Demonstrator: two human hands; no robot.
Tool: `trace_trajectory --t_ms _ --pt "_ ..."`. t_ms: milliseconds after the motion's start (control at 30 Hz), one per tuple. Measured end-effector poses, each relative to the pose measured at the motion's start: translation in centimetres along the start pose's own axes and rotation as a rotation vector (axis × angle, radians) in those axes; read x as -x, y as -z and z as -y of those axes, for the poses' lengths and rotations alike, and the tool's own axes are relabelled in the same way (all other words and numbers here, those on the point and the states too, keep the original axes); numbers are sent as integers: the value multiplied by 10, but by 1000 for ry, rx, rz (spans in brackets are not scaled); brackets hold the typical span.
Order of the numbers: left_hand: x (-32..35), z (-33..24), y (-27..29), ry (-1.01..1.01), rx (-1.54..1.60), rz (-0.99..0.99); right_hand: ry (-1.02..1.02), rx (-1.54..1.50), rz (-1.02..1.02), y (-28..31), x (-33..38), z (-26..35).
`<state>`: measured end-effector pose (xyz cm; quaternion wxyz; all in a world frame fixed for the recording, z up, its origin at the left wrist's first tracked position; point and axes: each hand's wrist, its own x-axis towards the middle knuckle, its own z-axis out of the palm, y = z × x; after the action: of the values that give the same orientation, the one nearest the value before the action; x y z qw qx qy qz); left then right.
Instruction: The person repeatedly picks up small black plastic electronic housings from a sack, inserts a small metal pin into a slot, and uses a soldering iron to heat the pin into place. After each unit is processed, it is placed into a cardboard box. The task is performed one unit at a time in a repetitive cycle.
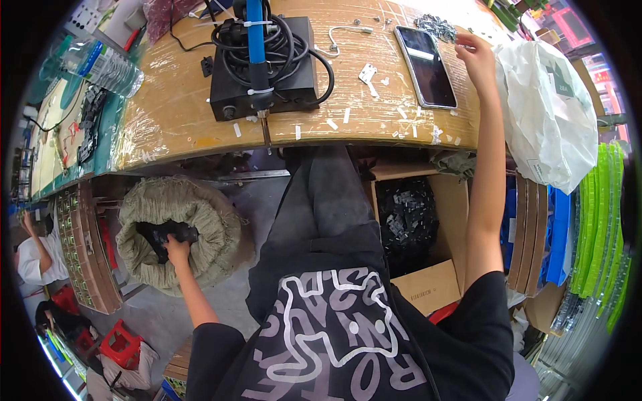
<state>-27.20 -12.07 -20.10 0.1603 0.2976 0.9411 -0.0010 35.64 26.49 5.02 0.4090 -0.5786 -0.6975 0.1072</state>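
My left hand [177,251] reaches into a greenish woven sack [150,267] on the left, its fingers curled at the dark parts [155,234] inside. What it grips is partly hidden. Over the right side of the bench my right hand [476,59] is bent, thumb and fingertips drawn together beside a pile of small metal pieces [436,28]. Anything between those fingertips is too small to make out. A smartphone [426,67] with a dark screen lies just left of that hand.
An electric screwdriver with a blue grip [255,40] hangs before a black box [294,83] with coiled cable. An open carton [451,207] of black parts stands right of my legs. A white plastic bag [545,113] sits by my right forearm; a plastic bottle [117,70] lies far left.
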Motion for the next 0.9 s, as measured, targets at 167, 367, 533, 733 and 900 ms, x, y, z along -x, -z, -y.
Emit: trace_trajectory --t_ms 167,367,533,733,900 --pt "9 16 13 -124 278 -139 98 358 134 -28 -25 -24" --pt "53 -37 88 -188 763 -691 62 381 121 -25 -22 -17" --pt "104 -97 146 -274 865 -921 102 108 -176 -5 24 26" --pt "141 -142 162 -558 1458 -256 -73 -299 -153 2 126 135" --pt "193 -194 145 -759 1329 6 -153 -659 103 -13 180 187"
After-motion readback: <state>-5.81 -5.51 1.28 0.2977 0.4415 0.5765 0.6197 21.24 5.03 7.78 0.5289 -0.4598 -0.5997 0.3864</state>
